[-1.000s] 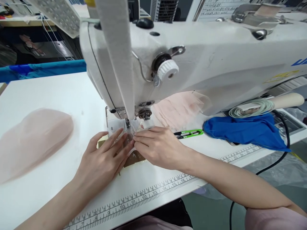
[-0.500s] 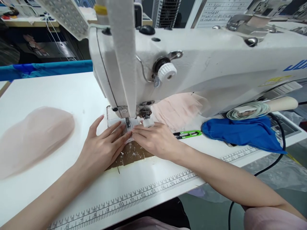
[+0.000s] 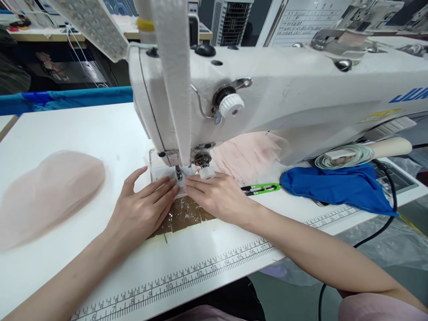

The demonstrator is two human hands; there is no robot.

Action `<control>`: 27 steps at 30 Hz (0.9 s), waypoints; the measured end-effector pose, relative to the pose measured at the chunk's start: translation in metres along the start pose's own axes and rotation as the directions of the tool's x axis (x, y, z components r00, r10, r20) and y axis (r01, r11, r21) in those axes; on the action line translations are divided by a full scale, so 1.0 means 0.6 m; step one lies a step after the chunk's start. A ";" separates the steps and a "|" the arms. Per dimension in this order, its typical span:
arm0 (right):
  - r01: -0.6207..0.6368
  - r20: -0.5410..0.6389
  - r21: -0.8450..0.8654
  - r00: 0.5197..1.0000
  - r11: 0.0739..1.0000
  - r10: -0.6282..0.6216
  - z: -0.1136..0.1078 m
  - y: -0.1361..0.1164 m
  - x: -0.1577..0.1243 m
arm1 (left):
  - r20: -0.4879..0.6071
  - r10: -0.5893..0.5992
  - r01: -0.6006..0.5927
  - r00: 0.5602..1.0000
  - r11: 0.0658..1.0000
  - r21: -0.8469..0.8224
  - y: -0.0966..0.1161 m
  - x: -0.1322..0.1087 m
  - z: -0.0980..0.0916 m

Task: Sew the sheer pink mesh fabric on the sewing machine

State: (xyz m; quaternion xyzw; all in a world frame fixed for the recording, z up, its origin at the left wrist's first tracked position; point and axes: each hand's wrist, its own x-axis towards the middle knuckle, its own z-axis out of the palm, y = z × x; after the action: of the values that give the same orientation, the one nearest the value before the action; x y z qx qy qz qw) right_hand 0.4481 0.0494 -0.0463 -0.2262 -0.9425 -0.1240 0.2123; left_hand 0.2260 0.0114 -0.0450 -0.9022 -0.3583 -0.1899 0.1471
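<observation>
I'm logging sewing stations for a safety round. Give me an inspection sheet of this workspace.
Surface: white table; ruler scale along the near edge.
Job's things: sewing machine; thin pale material at the presser foot, partly hidden; sheer pink piece at left; pink fabric under the machine's arm.
Clutter: green snips, blue cloth, coiled tape to the right.
Hands: left hand and right hand flank the presser foot.
Cables: black cable runs over the table's edge at right.
Surroundings: vented unit behind the machine.
</observation>
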 end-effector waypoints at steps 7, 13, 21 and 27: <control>0.005 0.007 -0.010 1.000 1.000 -0.005 0.000 0.000 0.002 | -0.019 0.003 -0.003 1.000 1.000 0.011 -0.003 0.004 0.003; -0.005 0.027 -0.027 1.000 1.000 0.005 0.001 0.000 0.005 | -0.042 0.012 -0.011 0.999 1.000 0.029 -0.009 0.006 0.008; -0.027 0.078 -0.049 0.996 0.998 0.031 0.000 0.002 0.006 | -0.041 0.007 -0.006 0.999 0.999 0.039 -0.013 0.010 0.011; -0.056 0.164 -0.032 0.985 0.998 0.061 0.002 0.003 0.009 | -0.049 0.005 -0.003 0.999 0.999 0.033 -0.014 0.014 0.013</control>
State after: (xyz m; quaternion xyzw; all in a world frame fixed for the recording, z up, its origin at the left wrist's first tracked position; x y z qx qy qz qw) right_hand 0.4440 0.0537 -0.0447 -0.2662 -0.9481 -0.1112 0.1339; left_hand 0.2275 0.0252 -0.0471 -0.8955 -0.3557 -0.2056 0.1709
